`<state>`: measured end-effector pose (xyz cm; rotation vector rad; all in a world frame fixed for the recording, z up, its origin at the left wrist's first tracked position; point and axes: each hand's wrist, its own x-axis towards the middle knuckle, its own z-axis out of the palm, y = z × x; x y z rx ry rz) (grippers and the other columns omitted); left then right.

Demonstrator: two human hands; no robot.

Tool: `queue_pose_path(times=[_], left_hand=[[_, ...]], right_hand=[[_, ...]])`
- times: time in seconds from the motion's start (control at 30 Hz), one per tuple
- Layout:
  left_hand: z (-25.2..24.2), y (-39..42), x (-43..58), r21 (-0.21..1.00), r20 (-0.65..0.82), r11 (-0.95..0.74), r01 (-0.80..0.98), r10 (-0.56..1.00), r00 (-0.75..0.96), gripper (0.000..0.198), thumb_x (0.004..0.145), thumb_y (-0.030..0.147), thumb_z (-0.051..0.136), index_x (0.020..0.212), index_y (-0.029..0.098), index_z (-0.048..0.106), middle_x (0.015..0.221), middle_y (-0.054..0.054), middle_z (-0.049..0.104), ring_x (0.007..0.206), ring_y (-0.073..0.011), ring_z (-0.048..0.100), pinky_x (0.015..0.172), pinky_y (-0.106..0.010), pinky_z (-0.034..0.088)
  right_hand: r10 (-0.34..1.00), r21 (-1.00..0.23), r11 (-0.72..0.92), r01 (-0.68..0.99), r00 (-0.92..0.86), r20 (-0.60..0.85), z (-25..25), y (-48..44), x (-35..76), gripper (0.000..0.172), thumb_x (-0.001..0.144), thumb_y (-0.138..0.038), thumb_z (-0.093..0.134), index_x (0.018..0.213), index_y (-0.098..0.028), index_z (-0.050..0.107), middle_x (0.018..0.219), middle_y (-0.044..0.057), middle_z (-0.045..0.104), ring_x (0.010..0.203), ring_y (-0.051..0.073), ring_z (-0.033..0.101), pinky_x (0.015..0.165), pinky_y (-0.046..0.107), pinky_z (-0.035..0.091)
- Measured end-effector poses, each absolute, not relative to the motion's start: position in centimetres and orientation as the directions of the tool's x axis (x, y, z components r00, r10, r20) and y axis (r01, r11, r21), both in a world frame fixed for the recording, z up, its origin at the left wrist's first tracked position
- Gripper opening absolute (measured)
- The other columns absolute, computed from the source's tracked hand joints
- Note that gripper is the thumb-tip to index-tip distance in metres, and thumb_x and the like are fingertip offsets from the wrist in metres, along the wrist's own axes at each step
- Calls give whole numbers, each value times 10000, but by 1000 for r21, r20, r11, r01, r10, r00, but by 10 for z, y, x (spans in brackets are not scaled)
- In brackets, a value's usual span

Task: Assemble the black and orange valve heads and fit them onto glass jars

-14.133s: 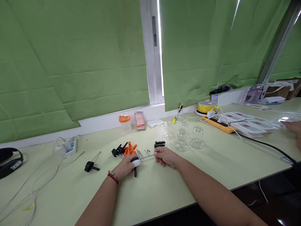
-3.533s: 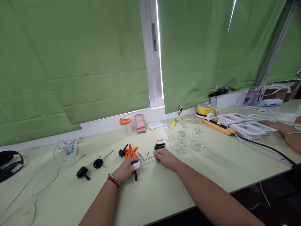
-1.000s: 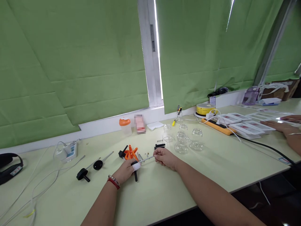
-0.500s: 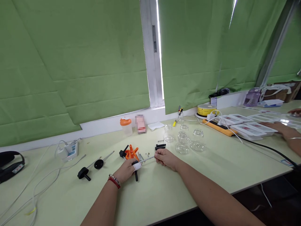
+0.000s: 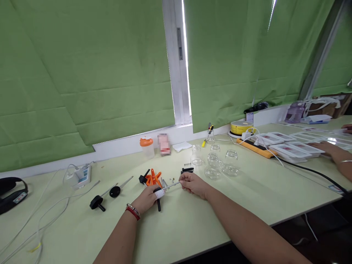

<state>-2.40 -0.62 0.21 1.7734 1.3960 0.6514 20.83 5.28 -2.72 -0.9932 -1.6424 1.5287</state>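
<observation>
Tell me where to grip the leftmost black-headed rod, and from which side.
I'd take its black head from above, on the near left side: that end is thick, with a stub jutting nearward. The thin shaft points away and passes close to the neighbouring black disc. The left hand is nearer but is busy holding a similar piece.

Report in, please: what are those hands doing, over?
Left grip: closed on black plastic crank handle. Right grip: pinching end of thin silver metal rod. Nothing visibly blocking rod; coiled metal spring beyond right grip.
</observation>
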Motion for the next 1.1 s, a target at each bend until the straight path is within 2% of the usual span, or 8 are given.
queue_pose_path(times=[0.1,0.3,0.7,0.8,0.9,0.97,1.03,1.1], left_hand=[[1,-5,-25,808,-53,-122,577,960,277,334,811,503,528,669,208,466,599,27,408,522,-132,364,523,-265,271],[1,-6,-25,802,-58,-126,583,956,287,344,812,519,513,668,213,450,599,28,393,521,-134,361,520,-266,264],[4,-8,-23,787,-63,-124,604,958,279,321,801,493,505,655,207,496,598,6,446,522,-149,403,529,-277,303],[2,-6,-26,770,-11,-163,617,963,268,320,786,495,530,669,198,525,616,-3,489,551,-156,442,542,-275,333],[3,-2,-38,750,161,-177,638,983,84,324,746,503,571,803,186,609,735,-35,605,666,-194,541,597,-283,397],[6,1,-54,731,299,-81,678,931,-211,375,746,524,548,915,198,625,844,-47,661,749,-222,586,648,-294,430],[9,3,-73,648,347,187,739,791,-504,410,758,570,518,931,216,632,852,-63,680,794,-262,609,694,-331,436],[11,5,-92,553,313,462,694,657,-686,471,750,600,500,987,216,637,922,-107,686,845,-322,614,723,-397,435]], right_hand=[[876,-995,57,87,-481,8,-28,53,208,154,759,-304,626,762,-177,539,586,-35,550,466,66,387,460,205,300],[880,-993,25,111,-473,-31,-29,54,207,209,754,-343,620,675,-170,533,580,-28,556,449,60,384,456,207,298],[864,-992,14,125,-502,-51,-31,57,208,216,762,-348,616,673,-169,536,578,-24,562,441,60,388,465,210,309],[874,-991,26,131,-484,-41,-31,56,206,259,786,-382,594,655,-171,518,585,-23,558,439,58,383,456,207,295],[896,-991,39,131,-444,-24,-35,57,205,350,827,-463,543,635,-174,500,592,-18,551,444,62,384,451,209,291],[900,-991,38,131,-436,-23,-37,58,205,375,837,-503,523,657,-175,517,606,-15,558,455,66,390,464,213,306],[896,-991,42,131,-443,-20,-38,58,205,372,836,-514,526,684,-174,535,619,-13,567,465,68,389,481,216,319],[892,-989,49,140,-452,-20,-39,58,206,362,833,-508,534,691,-175,542,624,-13,567,473,71,384,491,219,322]])
